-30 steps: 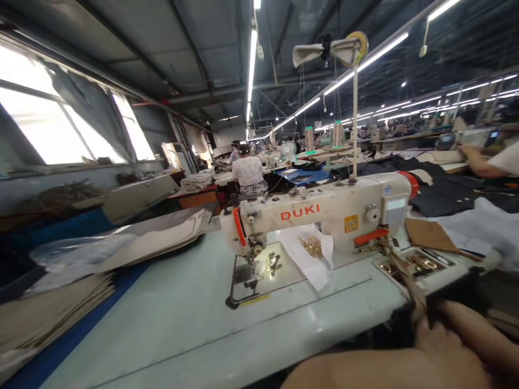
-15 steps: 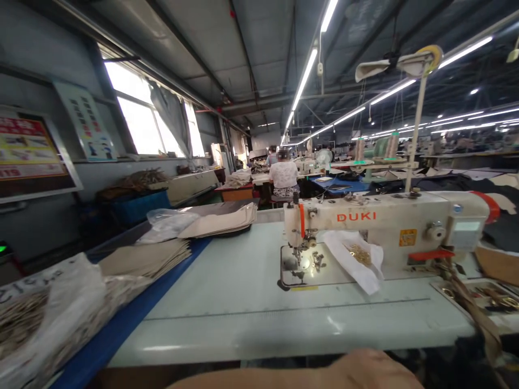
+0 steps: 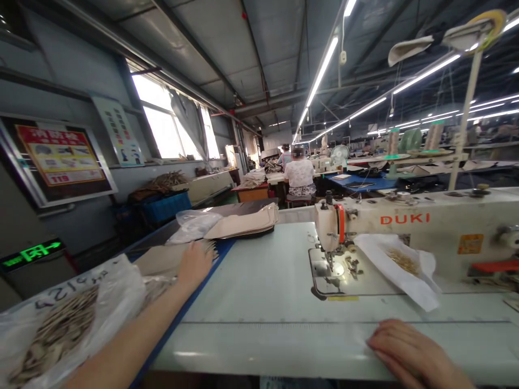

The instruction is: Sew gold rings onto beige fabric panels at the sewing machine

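Observation:
My left hand (image 3: 195,263) reaches out to the left and lies with fingers stretched on a stack of beige fabric pieces (image 3: 162,258) at the table's blue left edge. My right hand (image 3: 407,351) rests flat on the pale green sewing table (image 3: 263,302) near its front edge, holding nothing. A white DUKI sewing machine (image 3: 413,221) stands at the right, its needle over the plate (image 3: 336,270). Under its arm lies a white paper (image 3: 405,270) carrying small gold metal parts.
A second beige stack (image 3: 247,222) and a clear bag (image 3: 192,224) lie farther back on the left. A plastic bag of small pieces (image 3: 60,324) sits at the near left. A person in white (image 3: 300,175) sits at a station ahead. Thread cones (image 3: 393,141) stand behind the machine.
The view has swung left. My left arm has come up and reached onto the beige stack. My right hand has risen from below the table edge onto the tabletop.

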Demonstrator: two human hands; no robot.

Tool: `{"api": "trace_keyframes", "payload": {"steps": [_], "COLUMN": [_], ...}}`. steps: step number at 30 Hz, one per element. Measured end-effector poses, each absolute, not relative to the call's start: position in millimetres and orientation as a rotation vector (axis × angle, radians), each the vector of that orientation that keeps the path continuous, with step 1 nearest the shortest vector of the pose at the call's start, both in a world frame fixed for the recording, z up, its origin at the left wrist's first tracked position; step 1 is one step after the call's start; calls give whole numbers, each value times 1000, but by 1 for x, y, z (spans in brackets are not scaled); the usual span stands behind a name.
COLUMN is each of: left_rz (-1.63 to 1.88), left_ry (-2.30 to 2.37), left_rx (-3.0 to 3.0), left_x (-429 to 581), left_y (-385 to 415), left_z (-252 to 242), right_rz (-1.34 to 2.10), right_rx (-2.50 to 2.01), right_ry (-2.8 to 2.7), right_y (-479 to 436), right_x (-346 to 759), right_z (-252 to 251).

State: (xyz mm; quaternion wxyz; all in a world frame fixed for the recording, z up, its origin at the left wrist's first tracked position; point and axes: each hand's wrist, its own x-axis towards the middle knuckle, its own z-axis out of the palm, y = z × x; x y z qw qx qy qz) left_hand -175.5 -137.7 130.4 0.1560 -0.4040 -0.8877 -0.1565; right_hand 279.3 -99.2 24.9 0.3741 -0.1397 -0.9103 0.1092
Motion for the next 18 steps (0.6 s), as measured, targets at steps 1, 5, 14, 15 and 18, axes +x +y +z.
{"api": "trace_keyframes", "payload": {"steps": [1,5,14,15,18], "left_rz": [-430,-349,-189,-195,-240], "left_ry": [-2575,-2735,-2844,-2825,-2746], "left_rx": [-1087,-922,-1006,-1026,-1088], "left_x": [-191,-233,-271,-272,-267], "left_y": [-135,-123,-121,-123,-130], "left_z": [132,127,110,111,112], "right_rz": [324,585,1060,1082,1129], "right_rx": [-354,-551,-844,-848,-848], "right_ry": [-2322,-2302,-2160,-2150,-2120], "right_y": [-96,-75,-57,-57,-58], "right_x": [264,229,228,228,229], "right_z": [27,15,3,4,5]}}
